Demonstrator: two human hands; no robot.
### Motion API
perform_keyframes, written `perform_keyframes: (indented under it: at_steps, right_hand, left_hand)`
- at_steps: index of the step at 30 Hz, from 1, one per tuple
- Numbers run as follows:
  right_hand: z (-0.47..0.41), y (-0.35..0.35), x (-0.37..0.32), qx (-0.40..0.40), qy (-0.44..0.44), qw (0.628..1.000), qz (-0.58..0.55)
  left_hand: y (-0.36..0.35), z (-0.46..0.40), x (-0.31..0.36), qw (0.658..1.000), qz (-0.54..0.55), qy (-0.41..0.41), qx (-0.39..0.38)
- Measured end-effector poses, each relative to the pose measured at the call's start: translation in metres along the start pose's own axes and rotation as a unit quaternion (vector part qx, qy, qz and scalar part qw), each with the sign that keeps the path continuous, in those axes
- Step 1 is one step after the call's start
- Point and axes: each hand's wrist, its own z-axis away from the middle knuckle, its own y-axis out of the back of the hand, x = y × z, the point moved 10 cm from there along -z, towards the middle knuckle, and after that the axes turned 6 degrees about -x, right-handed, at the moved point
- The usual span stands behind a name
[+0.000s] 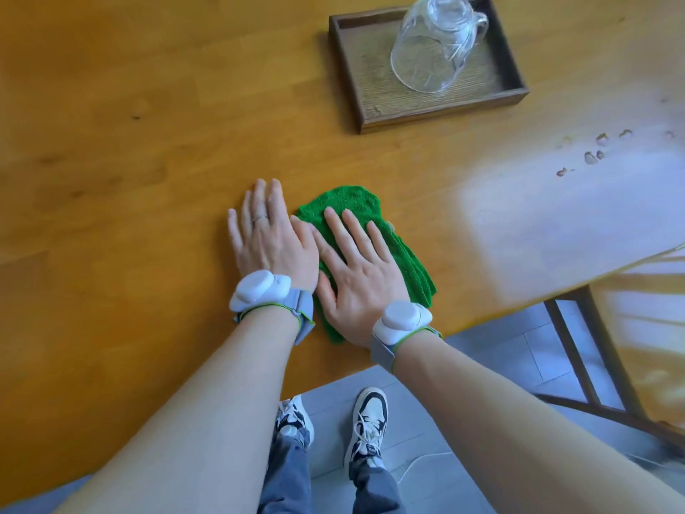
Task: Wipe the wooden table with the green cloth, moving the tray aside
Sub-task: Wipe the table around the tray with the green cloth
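Both hands spread flat: right hand (357,270) pressing the green cloth (350,205) near the table's (111,142) near edge, left hand (268,239) on bare wood beside it. Risk — the tray (370,116), mid-table, carries an upturned glass jug (433,50); a careless shove could topple it.

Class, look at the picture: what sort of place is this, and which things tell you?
Probably a home dining room: a wooden table, a wooden chair beside it, and a tray holding an upturned glass jug.
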Motion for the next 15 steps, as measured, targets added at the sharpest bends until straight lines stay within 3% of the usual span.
perform_keyframes:
  at_steps: [3,9,15]
  right_hand:
    - [0.006,0.008,0.034,-0.001,-0.006,1.0,0.014]
    - [-0.011,0.039,0.13,0.033,-0.106,0.994,0.025]
    - [-0.015,0.037,0.128,0.035,-0.149,0.988,0.013]
  left_hand:
    - [-0.013,0.01,0.002,1.0,0.007,0.026,0.011]
    - [-0.015,0.014,0.004,0.998,-0.041,0.029,0.04]
    - [-0.012,0.014,0.003,0.997,-0.049,0.031,0.043]
